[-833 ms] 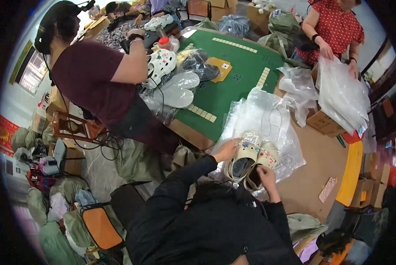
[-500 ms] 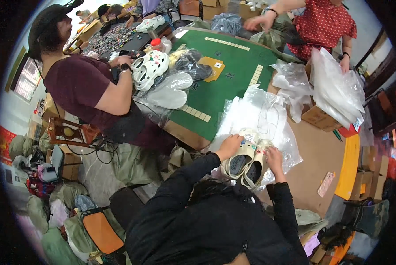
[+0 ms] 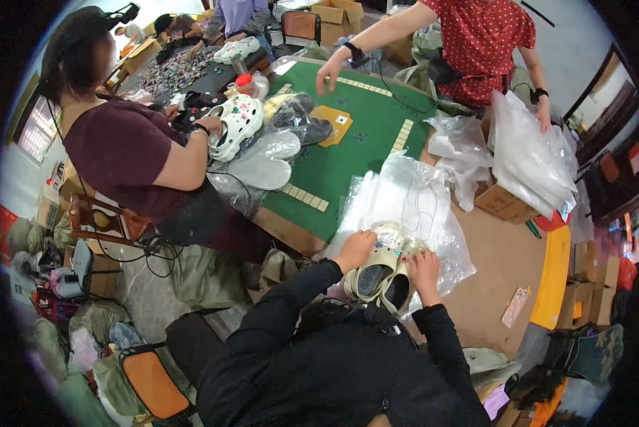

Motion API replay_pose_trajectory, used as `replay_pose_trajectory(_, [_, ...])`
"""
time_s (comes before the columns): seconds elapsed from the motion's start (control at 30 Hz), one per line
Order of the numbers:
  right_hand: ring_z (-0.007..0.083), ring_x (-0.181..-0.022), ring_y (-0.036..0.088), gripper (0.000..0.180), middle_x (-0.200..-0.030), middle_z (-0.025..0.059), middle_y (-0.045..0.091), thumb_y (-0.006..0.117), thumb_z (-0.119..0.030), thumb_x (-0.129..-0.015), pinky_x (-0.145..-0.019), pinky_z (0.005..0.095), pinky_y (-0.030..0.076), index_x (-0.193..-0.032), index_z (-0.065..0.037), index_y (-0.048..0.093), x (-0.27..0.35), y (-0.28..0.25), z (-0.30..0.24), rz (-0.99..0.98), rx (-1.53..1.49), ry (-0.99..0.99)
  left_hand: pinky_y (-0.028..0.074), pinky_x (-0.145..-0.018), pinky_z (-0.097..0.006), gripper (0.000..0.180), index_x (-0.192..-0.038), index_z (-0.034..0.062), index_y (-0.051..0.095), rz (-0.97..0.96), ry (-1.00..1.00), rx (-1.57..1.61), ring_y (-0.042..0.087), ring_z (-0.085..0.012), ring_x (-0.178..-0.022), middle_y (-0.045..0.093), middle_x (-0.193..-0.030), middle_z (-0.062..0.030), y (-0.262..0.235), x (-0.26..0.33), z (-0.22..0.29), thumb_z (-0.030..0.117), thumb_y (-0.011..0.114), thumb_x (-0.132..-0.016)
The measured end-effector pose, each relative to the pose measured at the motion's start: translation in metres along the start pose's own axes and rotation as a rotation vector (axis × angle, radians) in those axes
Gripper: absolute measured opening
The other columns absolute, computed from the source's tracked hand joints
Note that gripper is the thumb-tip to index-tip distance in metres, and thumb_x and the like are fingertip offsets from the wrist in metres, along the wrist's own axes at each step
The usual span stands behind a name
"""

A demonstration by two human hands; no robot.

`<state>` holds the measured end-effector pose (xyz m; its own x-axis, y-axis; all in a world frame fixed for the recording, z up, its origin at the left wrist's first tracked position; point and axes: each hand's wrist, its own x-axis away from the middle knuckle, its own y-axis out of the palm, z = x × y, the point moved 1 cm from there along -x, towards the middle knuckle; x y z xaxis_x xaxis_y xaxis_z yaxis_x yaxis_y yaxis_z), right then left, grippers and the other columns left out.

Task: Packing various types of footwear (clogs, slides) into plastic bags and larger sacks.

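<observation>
A pair of cream clogs (image 3: 370,279) decorated with small colourful charms sits side by side in front of me, toes pointing away. My left hand (image 3: 356,250) is closed on the outer side of the left clog near its toe. My right hand (image 3: 424,270) curls its fingers over the right clog's front and outer side. The dark insoles show inside both openings. Under and beyond the toes lie clear plastic bags (image 3: 442,242), spread on the table. My palms hide parts of the clogs' sides.
A green tabletop (image 3: 348,164) bears wrapped footwear (image 3: 266,160) and a white clog (image 3: 237,124) at left. A box (image 3: 501,199) with plastic bags stands right, a phone (image 3: 515,306) nearer. One co-worker (image 3: 134,142) stands left; another, in red (image 3: 469,50), reaches over the far side.
The co-worker in red has stretched an arm leftward over the green tabletop. My view has shifted slightly; both my hands stay on the clogs in much the same position.
</observation>
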<state>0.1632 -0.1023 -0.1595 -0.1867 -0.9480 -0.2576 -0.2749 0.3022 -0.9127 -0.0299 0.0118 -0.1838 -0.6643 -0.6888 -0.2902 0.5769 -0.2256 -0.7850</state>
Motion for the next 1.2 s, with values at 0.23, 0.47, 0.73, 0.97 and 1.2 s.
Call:
replay_pose_trajectory(0.23, [0.0333,-0.082,0.052,0.014,-0.079,0.0148,0.057,0.057,-0.016,-0.074,-0.074,0.0422,0.038,-0.079,-0.003,0.057,0.000,0.000,0.006,-0.092,-0.147,0.083,0.040,-0.073,-0.042,0.009,-0.085,0.0037,0.052,0.025,-0.078,0.209,0.051,-0.0334,-0.083,0.054,-0.083,-0.0147,0.003,0.003,0.001,0.006,0.047,-0.078])
replay_pose_trajectory(0.47, [0.0349,-0.070,0.056,0.013,-0.076,0.0182,0.058,0.055,-0.012,-0.077,-0.065,0.0393,0.044,-0.081,0.001,0.052,-0.003,0.008,0.022,-0.176,-0.291,0.222,0.040,-0.075,-0.041,0.011,-0.087,0.0046,0.050,-0.069,-0.004,0.156,0.050,-0.0334,-0.085,0.053,-0.082,-0.0151,0.001,0.001,0.004,0.008,0.051,-0.076])
replay_pose_trajectory(0.73, [0.0338,-0.068,0.057,0.020,-0.072,0.0165,0.057,0.053,-0.005,-0.072,-0.061,0.0409,0.045,-0.091,-0.003,0.046,-0.014,-0.009,-0.001,-0.350,-0.235,0.073,0.040,-0.079,-0.040,0.035,-0.112,0.0129,0.050,-0.073,0.063,-0.223,0.048,-0.0286,-0.092,0.050,-0.098,-0.0109,-0.006,0.005,0.027,0.012,0.052,-0.077])
replay_pose_trajectory(0.97, [0.0248,-0.066,0.056,0.020,-0.071,0.0091,0.054,0.057,-0.014,-0.070,-0.054,0.0381,0.045,-0.089,-0.009,0.053,-0.012,-0.004,-0.017,-0.117,0.224,-0.304,0.043,-0.073,-0.039,0.025,-0.097,0.0087,0.052,-0.007,0.160,-0.242,0.051,-0.0286,-0.087,0.050,-0.097,-0.0106,-0.001,0.001,0.048,0.011,0.054,-0.072])
replay_pose_trajectory(1.2, [0.0230,-0.066,0.054,0.017,-0.074,0.0054,0.052,0.059,-0.018,-0.069,-0.051,0.0361,0.044,-0.083,-0.010,0.053,-0.006,0.003,-0.026,-0.039,0.238,-0.367,0.043,-0.069,-0.037,0.025,-0.094,0.0088,0.053,0.038,0.198,-0.314,0.052,-0.0265,-0.087,0.051,-0.094,-0.0094,0.006,0.001,0.044,0.015,0.056,-0.070])
